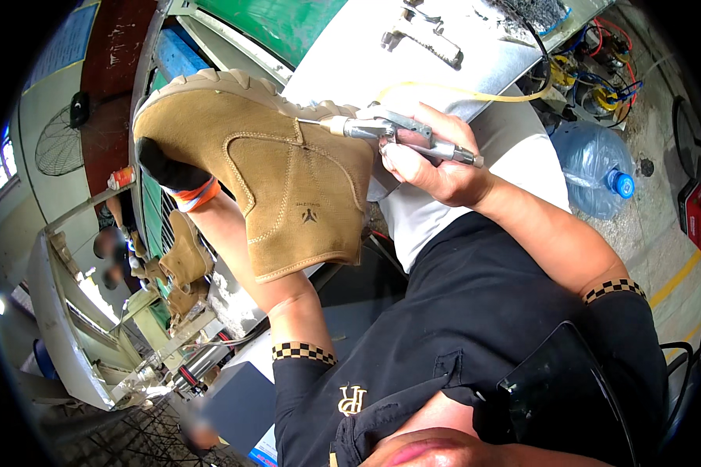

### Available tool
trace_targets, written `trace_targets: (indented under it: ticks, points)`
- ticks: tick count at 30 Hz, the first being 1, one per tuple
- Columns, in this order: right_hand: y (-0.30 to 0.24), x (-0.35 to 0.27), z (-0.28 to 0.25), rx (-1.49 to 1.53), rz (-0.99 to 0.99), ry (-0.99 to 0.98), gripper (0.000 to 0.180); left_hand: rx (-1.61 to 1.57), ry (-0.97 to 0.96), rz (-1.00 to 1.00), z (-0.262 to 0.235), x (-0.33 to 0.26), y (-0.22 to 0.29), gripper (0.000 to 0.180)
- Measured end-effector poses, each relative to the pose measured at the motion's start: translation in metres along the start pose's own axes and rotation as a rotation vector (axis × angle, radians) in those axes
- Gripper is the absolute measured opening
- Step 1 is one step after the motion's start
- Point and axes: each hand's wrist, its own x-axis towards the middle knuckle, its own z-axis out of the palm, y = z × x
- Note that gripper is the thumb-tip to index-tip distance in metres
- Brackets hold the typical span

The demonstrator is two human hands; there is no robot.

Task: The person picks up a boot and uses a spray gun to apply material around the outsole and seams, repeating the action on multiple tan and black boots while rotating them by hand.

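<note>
A tan suede ankle boot (288, 183) with a lugged beige sole is held up on its side in front of me, its toe toward the left. My left hand (167, 165), in a black glove with an orange cuff, grips it near the toe; part of that hand is hidden behind the boot. My right hand (444, 159) is bare and closed around a silver lever-type air tool (397, 134). The tool's thin metal tip reaches the boot's side seam just above the sole. Whether the tip presses in or only touches, I cannot tell.
A white-covered worktop (343, 47) bears a metal tool (424, 39) and a yellow hose (475, 93). To the right stand a big blue water bottle (596, 167) and tangled cables (611, 86). More tan boots (185, 253), a fan (61, 140) and other people are at the left.
</note>
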Motion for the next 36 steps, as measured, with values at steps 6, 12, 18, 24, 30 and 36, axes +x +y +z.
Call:
trace_targets:
  ticks: [6,12,18,24,30,36]
  points:
    - [0.011,-0.016,-0.010,-0.048,0.013,0.012,0.035,-0.112,-0.300,-0.048,-0.005,0.026,-0.004,0.084]
    - [0.009,-0.030,-0.017,-0.001,0.142,-0.003,0.038,-0.098,0.584,0.105,0.050,-0.017,-0.010,0.074]
    - [0.003,-0.032,-0.016,-0.060,0.130,0.040,0.037,0.196,0.698,0.056,0.051,-0.018,-0.008,0.064]
    - [0.003,-0.031,-0.009,-0.097,0.117,0.088,0.035,-0.019,0.920,0.033,0.055,-0.056,-0.016,0.064]
    - [0.012,-0.018,0.001,-0.092,0.082,0.079,0.027,-0.195,1.076,-0.043,0.052,-0.119,-0.020,0.065]
    - [0.017,-0.010,0.014,-0.076,0.038,0.074,0.029,-0.061,1.163,-0.077,0.002,-0.223,-0.037,0.058]
